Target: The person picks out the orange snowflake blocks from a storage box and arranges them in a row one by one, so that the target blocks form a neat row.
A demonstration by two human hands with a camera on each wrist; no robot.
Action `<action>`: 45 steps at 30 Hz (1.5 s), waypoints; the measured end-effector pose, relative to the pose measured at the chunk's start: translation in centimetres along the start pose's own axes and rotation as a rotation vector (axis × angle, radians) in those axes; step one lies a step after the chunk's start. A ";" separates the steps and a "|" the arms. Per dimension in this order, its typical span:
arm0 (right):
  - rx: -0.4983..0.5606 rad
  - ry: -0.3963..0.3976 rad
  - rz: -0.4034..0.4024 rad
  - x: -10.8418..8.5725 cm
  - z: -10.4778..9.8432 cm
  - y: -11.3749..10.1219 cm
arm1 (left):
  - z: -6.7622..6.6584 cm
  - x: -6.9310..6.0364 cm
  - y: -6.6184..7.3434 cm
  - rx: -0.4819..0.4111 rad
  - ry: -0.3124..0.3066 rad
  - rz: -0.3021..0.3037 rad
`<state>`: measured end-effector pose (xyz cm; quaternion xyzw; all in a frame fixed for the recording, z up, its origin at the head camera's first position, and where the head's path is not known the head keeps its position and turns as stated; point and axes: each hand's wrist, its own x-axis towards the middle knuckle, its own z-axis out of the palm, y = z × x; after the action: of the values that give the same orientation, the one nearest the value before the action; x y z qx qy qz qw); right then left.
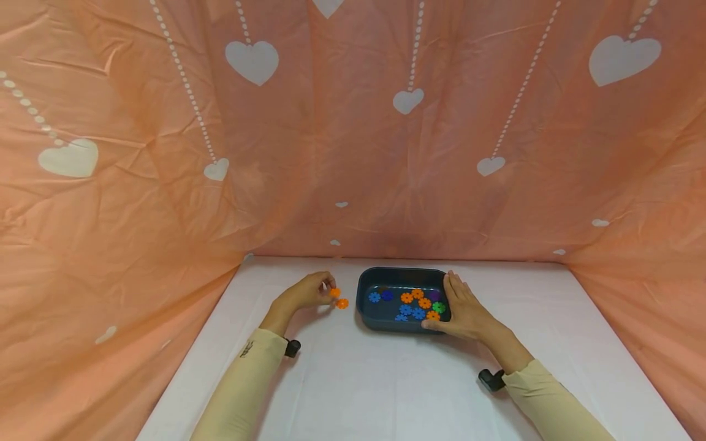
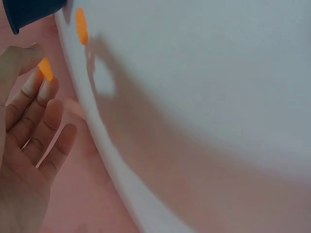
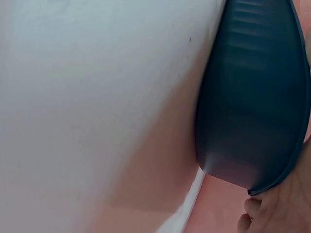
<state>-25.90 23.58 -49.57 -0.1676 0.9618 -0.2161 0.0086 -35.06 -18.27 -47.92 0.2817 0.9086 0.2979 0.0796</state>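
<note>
My left hand pinches an orange flower-shaped plastic piece between thumb and fingertips, just left of a dark blue tray. A second orange flower piece is close by on the white table, below the held one. My right hand rests spread against the tray's right end, the thumb over the front rim and straight fingers along the end. Inside the tray lie several flower pieces: orange, blue, green and purple. In the right wrist view, the tray's outer wall hides its contents.
A white cloth-covered table extends under the tray and both arms. Behind and at both sides hangs a peach curtain with white hearts. Small black wrist cameras are strapped on the left sleeve and right sleeve.
</note>
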 end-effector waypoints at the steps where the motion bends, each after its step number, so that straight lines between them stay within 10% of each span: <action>1: 0.002 -0.001 0.002 0.0 0.0 0.0 | 0.1 0.0 -0.1 -0.001 -0.004 -0.009; 15: 0.011 -0.002 0.009 -0.2 0.2 0.0 | 1.3 -0.1 -1.0 0.062 -0.066 -0.119; 45: 0.001 0.016 0.001 0.0 0.2 0.1 | 1.1 -0.2 0.1 0.164 -0.090 -0.162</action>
<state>-25.87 23.55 -49.78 -0.1652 0.9619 -0.2180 0.0009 -34.55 -17.76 -48.79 0.2261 0.9452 0.2023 0.1208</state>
